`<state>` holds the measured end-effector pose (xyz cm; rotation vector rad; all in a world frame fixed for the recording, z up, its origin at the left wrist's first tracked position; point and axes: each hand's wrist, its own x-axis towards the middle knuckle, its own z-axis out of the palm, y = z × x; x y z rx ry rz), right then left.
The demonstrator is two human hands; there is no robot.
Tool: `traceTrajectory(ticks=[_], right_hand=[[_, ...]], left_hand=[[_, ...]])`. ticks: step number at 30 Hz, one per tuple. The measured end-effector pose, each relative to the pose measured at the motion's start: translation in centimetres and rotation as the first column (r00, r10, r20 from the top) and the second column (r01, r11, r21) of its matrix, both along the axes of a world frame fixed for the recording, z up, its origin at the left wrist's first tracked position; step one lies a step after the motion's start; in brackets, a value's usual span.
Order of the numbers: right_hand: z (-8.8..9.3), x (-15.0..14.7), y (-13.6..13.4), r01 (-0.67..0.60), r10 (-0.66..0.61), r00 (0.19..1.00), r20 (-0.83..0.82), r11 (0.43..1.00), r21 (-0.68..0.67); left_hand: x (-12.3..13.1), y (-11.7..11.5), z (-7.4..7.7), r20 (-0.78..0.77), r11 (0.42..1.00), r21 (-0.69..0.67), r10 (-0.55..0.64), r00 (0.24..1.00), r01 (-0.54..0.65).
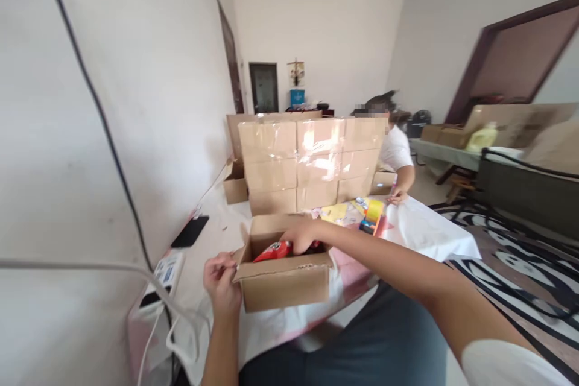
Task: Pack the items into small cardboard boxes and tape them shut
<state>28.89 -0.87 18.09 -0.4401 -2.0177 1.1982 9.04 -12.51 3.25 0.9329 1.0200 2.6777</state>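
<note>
An open cardboard box [284,292] stands on the table in front of me, its flaps spread. My left hand [222,277] is closed at the box's left side, thumb and fingers pinching the left flap. Over the box's right wall reaches my right hand [301,235], its fingers down inside on a shiny red packet [275,251]. The fingertips are partly hidden by the packet and the front wall. More red wrapping shows just right of that hand. What lies deeper in the box is hidden.
Taped cardboard boxes [316,163] form a stacked wall behind the open box. A yellow tape roll in a dispenser [373,214] lies to the right, near a co-worker's hand [398,196]. On the left are a black phone [190,231], a power strip [165,271] and cables.
</note>
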Motion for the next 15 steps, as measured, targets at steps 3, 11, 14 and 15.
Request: traceTrajectory(ticks=[3, 11, 14, 15], right_hand=[[2.4, 0.1, 0.5, -0.008, 0.005, 0.999, 0.037, 0.997, 0.080], [-0.1, 6.8, 1.5, 0.328, -0.312, 0.927, -0.207, 0.943, 0.046], [-5.3, 9.5, 2.5, 0.638, -0.660, 0.716, -0.228, 0.751, -0.172], [-6.8, 9.5, 2.9, 0.631, -0.658, 0.734, -0.167, 0.752, -0.190]], left_hand=[[-0.4, 0.2, -0.3, -0.005, 0.999, 0.008, -0.033, 0.999, 0.033], [-1.8, 0.3, -0.8, 0.101, 0.996, -0.025, -0.084, 0.991, 0.087], [-1.3, 0.2, -0.3, -0.051, 0.952, -0.251, -0.193, 0.980, 0.175], [-0.9, 0.1, -0.1, -0.064, 0.939, -0.290, -0.211, 0.975, 0.184]])
